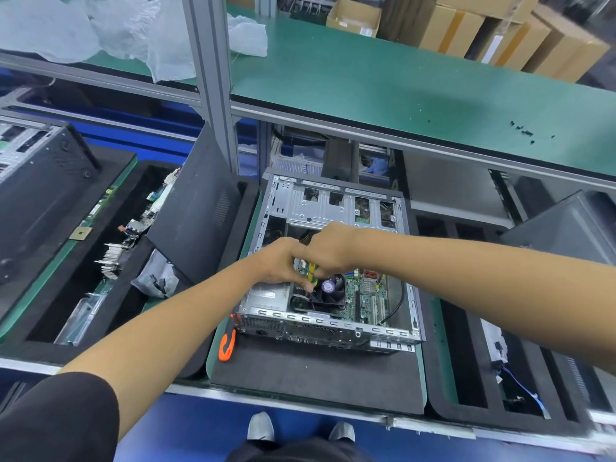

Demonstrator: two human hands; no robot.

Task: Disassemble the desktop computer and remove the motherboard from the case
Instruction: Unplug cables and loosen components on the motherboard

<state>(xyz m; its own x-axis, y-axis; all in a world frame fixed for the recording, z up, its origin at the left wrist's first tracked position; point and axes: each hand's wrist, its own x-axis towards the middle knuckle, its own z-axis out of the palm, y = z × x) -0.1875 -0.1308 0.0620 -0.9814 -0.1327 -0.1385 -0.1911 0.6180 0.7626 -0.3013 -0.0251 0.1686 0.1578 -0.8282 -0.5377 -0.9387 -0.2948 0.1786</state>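
In the head view, the open computer case [333, 261] is lying at the centre of the frame on a dark foam mat [313, 375], with the green motherboard [366, 295] still sitting inside it, toward the case's lower right. Both hands are meeting over the case's middle. The right hand [328, 250] is curling its fingers around a yellow-and-green screwdriver [311, 271], whose handle is pointing down toward the cooler fan [328, 290]. The left hand [280, 261] is sitting just beside it, fingers bent and fingertips touching the screwdriver's lower part near the fan. An orange-handled tool [227, 345] is lying on the mat at the case's lower left corner.
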